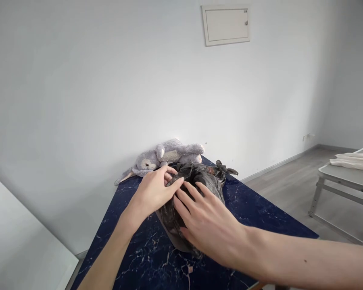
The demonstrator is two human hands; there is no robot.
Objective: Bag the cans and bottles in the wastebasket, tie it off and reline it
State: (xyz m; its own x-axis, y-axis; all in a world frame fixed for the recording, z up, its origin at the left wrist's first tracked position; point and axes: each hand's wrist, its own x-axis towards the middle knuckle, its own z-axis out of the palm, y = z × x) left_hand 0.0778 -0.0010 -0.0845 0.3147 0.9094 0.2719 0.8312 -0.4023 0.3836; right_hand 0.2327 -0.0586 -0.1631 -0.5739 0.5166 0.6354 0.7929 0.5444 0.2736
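Observation:
A black plastic bag [210, 181] lies crumpled on a dark blue marbled table [145, 245]; its knotted end points to the right. My left hand [155, 191] is at the bag's left side, fingers curled and thumb bent in over the black plastic. Across the near side of the bag rests my right hand [207, 221], its fingers spread over the plastic. A grey flat edge [177, 241] shows under the bag at the near left; what it belongs to is hidden. Just behind the bag, a grey plush rabbit [169, 155] lies on its side.
The table's back end meets a white wall [109, 80] with a small hatch [226, 25]. On the right, a folded white cloth [353, 160] lies on a grey metal-framed stand [345, 181]. A white panel [24, 237] stands at the lower left.

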